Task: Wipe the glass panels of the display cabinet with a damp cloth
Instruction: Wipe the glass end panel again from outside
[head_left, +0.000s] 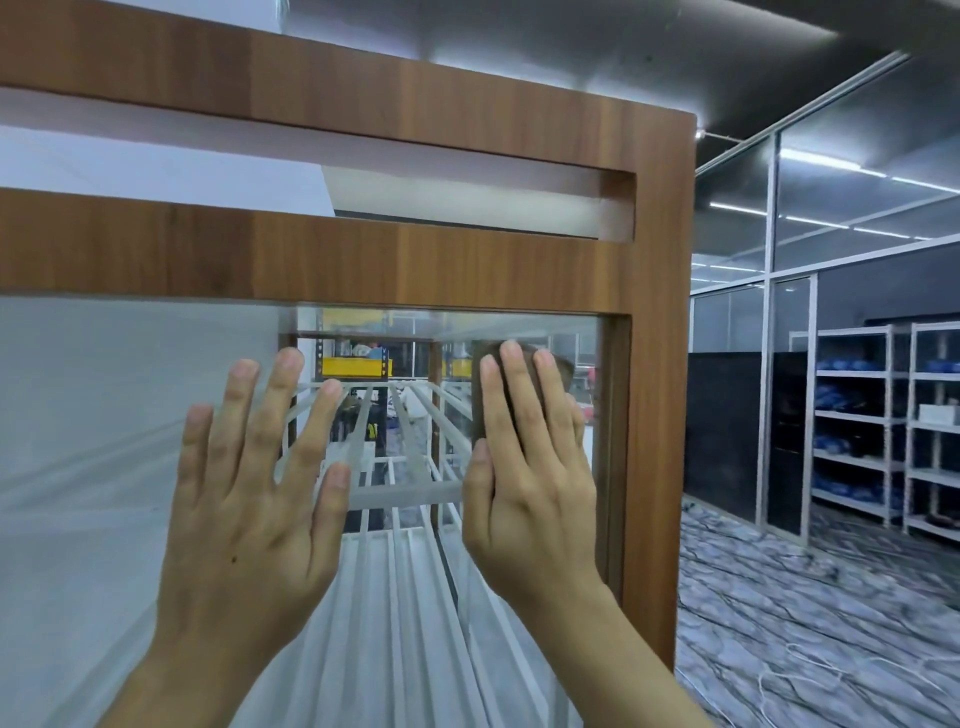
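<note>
The display cabinet has a wood-grain frame (660, 364) and a glass panel (405, 343) in front of me, with white wire shelves behind it. My right hand (530, 467) lies flat on the glass near the panel's upper right corner, pressing a dark brown cloth (563, 366) against it; the cloth shows only above and beside my fingers. My left hand (254, 499) rests on the glass to the left of it, palm flat, fingers spread, holding nothing.
The left part of the panel shows pale plastic sheeting (104, 441). Right of the cabinet is an open floor with grey patterned carpet (831, 623), glass partition walls (769, 312) and white shelving racks (883, 426) with blue items.
</note>
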